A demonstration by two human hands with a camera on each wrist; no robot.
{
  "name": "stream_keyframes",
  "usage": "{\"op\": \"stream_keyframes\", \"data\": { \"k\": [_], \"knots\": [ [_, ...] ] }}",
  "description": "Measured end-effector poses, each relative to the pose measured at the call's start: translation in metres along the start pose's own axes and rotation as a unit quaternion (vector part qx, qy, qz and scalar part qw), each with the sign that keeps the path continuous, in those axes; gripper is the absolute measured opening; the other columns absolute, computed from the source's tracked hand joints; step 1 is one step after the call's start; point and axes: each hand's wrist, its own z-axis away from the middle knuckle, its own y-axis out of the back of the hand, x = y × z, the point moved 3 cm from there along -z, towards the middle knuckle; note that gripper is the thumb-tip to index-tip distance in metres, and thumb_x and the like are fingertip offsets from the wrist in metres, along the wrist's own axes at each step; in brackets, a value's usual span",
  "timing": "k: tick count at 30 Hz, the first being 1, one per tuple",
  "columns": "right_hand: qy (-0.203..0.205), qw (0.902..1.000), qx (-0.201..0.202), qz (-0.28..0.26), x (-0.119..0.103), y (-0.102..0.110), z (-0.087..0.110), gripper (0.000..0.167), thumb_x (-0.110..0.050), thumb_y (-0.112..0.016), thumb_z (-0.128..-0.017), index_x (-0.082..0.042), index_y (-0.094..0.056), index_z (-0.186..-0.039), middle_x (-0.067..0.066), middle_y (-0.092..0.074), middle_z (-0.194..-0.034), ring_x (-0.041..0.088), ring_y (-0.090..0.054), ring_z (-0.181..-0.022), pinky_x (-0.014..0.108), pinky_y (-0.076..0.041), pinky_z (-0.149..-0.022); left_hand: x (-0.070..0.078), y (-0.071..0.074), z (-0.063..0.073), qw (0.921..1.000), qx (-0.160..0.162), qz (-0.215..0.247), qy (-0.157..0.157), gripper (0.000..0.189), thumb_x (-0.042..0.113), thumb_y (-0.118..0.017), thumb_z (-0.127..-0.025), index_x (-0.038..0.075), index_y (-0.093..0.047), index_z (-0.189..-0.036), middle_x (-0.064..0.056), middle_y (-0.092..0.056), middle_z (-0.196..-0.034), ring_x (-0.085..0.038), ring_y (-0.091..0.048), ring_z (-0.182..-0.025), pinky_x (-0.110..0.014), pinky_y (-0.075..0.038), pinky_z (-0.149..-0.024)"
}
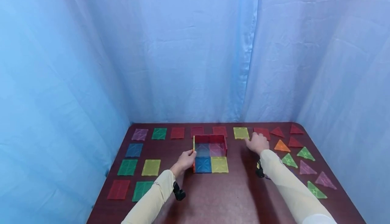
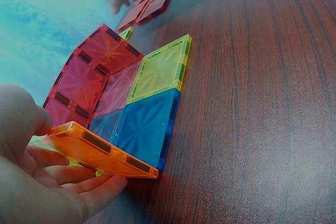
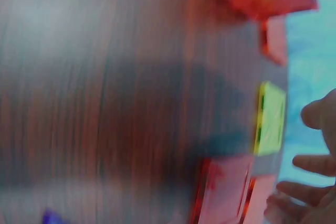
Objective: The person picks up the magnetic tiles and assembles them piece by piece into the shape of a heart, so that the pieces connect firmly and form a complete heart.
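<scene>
A low box of see-through magnetic tiles stands mid-table, with blue [image 1: 202,164], yellow [image 1: 219,164] and two further square tiles as its base. Red tiles [image 2: 108,47] form its back and part of its right side. My left hand [image 1: 184,159] pinches an upright orange square tile [image 2: 105,153] at the box's left side, thumb by the top edge and fingers along the outer face. Over the back right, my right hand [image 1: 258,143] holds nothing, its fingers spread beside a loose yellow square tile [image 1: 241,133] and a red tile [image 1: 261,132].
Loose square tiles, such as a green one [image 1: 127,167] and a purple one [image 1: 139,134], lie along the table's left and back. Several triangular tiles, including an orange triangle [image 1: 282,146], lie at the right. Blue curtains [image 1: 189,54] hang close around the table.
</scene>
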Motion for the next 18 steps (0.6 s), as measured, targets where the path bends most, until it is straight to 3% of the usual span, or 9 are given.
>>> {"op": "stream_keyframes", "data": {
  "k": [3,7,12,18],
  "knots": [
    [-0.034,0.9975,-0.026,0.057,0.016,-0.001,0.000,0.070,-0.047,-0.056,-0.098,0.017,-0.054,-0.126,0.043,-0.052,-0.121,0.059,-0.053,-0.108,0.067,-0.046,-0.092,0.001,0.001,-0.001,1.0000,0.001,0.002,-0.001,0.057,0.034,-0.045,-0.109,-0.001,-0.040,-0.153,-0.023,-0.054,-0.145,-0.033,-0.056,-0.129,-0.054,-0.044,-0.110],
    [-0.049,0.9928,-0.061,0.091,0.027,-0.014,0.005,0.072,-0.050,-0.059,-0.097,0.019,-0.059,-0.118,0.043,-0.053,-0.114,0.057,-0.054,-0.104,0.065,-0.046,-0.090,0.001,0.001,0.000,1.0000,0.006,0.000,-0.002,0.056,0.034,-0.045,-0.109,-0.001,-0.042,-0.153,-0.023,-0.055,-0.144,-0.032,-0.057,-0.128,-0.053,-0.045,-0.109],
    [-0.058,0.9952,-0.034,0.071,0.029,-0.026,0.010,0.066,-0.041,-0.064,-0.096,0.019,-0.056,-0.121,0.044,-0.049,-0.115,0.058,-0.051,-0.107,0.066,-0.045,-0.091,0.000,0.000,0.000,1.0000,0.002,0.001,-0.002,0.056,0.034,-0.045,-0.109,-0.001,-0.042,-0.153,-0.023,-0.055,-0.144,-0.033,-0.056,-0.129,-0.054,-0.044,-0.110],
    [-0.055,0.9975,-0.026,0.036,0.024,-0.025,0.009,0.058,-0.030,-0.067,-0.094,0.018,-0.053,-0.122,0.047,-0.047,-0.117,0.063,-0.047,-0.107,0.067,-0.046,-0.089,0.000,0.001,0.001,1.0000,0.002,0.007,-0.007,0.057,0.034,-0.046,-0.109,-0.003,-0.042,-0.152,-0.024,-0.053,-0.145,-0.035,-0.054,-0.130,-0.056,-0.043,-0.110]
  ]
}}
